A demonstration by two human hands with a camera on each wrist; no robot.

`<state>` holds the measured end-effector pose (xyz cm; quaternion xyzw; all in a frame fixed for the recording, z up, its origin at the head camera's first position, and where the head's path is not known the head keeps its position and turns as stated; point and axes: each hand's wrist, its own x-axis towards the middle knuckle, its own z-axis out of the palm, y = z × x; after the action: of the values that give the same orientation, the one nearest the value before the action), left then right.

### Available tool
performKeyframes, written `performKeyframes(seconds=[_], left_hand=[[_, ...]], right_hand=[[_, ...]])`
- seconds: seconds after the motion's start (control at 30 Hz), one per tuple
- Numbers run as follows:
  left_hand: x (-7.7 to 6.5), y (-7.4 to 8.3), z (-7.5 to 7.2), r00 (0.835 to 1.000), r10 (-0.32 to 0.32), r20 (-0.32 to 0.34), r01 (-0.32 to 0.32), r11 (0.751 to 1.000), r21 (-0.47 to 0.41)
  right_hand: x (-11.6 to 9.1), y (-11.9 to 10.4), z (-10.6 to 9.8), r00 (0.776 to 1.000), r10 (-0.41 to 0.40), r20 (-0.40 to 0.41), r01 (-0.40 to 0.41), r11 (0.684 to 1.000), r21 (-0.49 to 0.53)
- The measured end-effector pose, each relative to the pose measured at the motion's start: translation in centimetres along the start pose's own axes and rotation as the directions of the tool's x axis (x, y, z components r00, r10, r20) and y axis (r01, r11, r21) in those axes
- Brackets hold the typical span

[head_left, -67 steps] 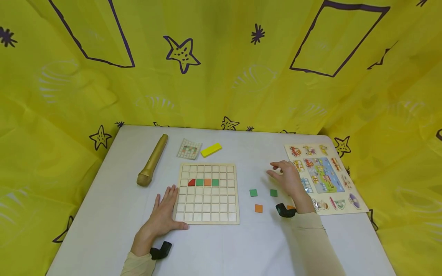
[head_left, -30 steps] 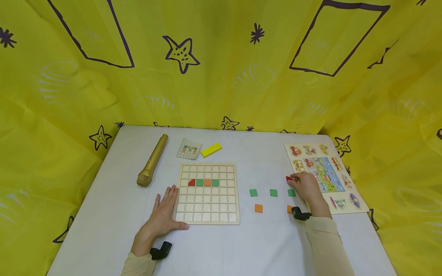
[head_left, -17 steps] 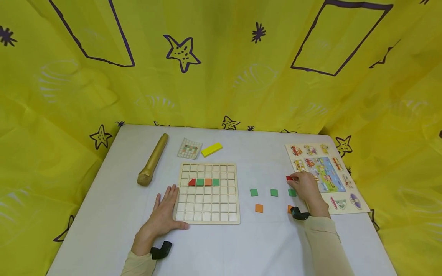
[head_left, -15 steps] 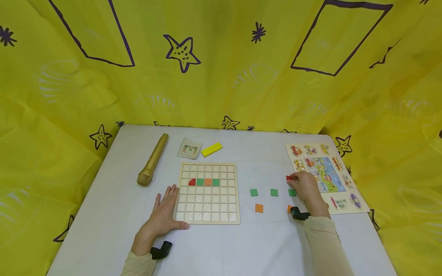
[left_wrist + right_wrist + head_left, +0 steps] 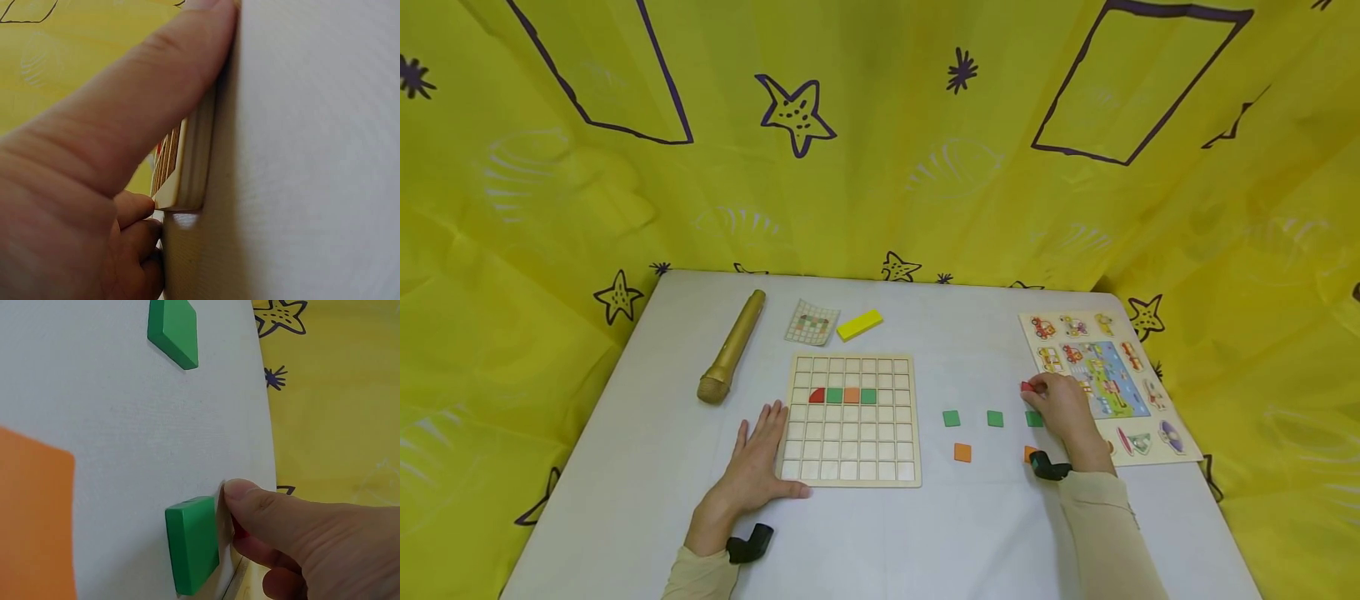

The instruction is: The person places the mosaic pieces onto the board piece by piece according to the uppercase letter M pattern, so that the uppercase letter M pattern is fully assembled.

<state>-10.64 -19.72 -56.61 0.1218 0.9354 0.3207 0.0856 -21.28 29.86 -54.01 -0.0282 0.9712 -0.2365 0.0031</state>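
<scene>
My left hand (image 5: 752,467) lies spread along the left edge of the wooden grid board (image 5: 850,458), its thumb along the front edge. One row of the board holds a red rounded tile (image 5: 817,396), two green tiles with an orange tile (image 5: 852,396) between them. To the right, finger and thumb of my right hand (image 5: 1063,408) pinch another red tile (image 5: 1026,387), mostly covered by the fingers. A green tile (image 5: 194,547) stands close by the right thumb in the right wrist view. In the left wrist view, the left thumb (image 5: 125,94) crosses the board's edge.
Several loose green and orange tiles (image 5: 962,452) lie between board and right hand. A picture puzzle board (image 5: 1150,446) sits partly behind that hand. Farther back are a gold microphone (image 5: 730,350), a small pattern card (image 5: 812,323) and a yellow block (image 5: 860,325).
My right hand has shifted right and slightly nearer, from hovering with fingers apart to pinching the red tile; lately it stays nearly in place. The left hand has not moved.
</scene>
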Motion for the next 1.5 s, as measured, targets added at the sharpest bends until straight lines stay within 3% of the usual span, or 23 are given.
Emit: performKeyframes(seconds=[0.37, 0.77, 1.0, 1.2, 1.5], left_hand=[[0.1, 0.1, -0.2, 1.0, 0.003, -0.005, -0.003, 1.0, 0.006], [0.1, 0.2, -0.4, 1.0, 0.001, -0.001, -0.001, 1.0, 0.014], [0.1, 0.1, -0.4, 1.0, -0.008, 0.002, 0.008, 1.0, 0.027], [0.1, -0.1, -0.3, 1.0, -0.013, 0.005, 0.012, 0.999, 0.033], [0.1, 0.0, -0.1, 1.0, -0.013, 0.015, 0.013, 1.0, 0.012]], right_hand=[[0.0, -0.2, -0.2, 1.0, -0.01, 0.013, 0.011, 1.0, -0.015], [0.8, -1.3, 0.2, 0.998, -0.05, -0.032, 0.05, 0.999, 0.02], [1.8, -4.1, 0.9, 0.994, -0.097, -0.049, 0.101, 0.992, 0.081], [2.6, -7.2, 2.0, 0.991, -0.131, -0.019, 0.133, 0.985, 0.112], [2.6, -11.5, 3.6, 0.968, -0.25, -0.011, 0.249, 0.958, 0.139]])
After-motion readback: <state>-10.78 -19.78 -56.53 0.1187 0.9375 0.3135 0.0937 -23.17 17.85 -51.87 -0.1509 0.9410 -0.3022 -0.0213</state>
